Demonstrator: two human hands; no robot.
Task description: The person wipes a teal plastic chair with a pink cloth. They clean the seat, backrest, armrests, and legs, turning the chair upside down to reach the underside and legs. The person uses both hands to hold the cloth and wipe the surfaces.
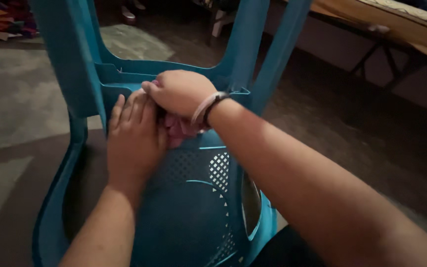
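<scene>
1. The right hand (176,91) is curled shut, knuckles up, bunching a pink cloth (178,129) against the upturned blue plastic chair (193,207). Two thin bracelets (207,107), one pale and one dark, sit on its wrist.
2. The left hand (133,141) lies flat and open, fingers straight and close together, palm pressed on the chair back just beside the cloth; its fingertips tuck under the right hand's fingers. It grips nothing.
3. The cloth shows only as a crumpled pink fold beneath the right hand, where the chair's seat meets its back.
4. The chair lies tipped over, its perforated back toward the camera and its legs (273,54) pointing away and up.
5. Around it is a dim grey floor (16,99); a cot frame (396,34) stands at upper right, and bright fabric (1,20) lies at upper left.
</scene>
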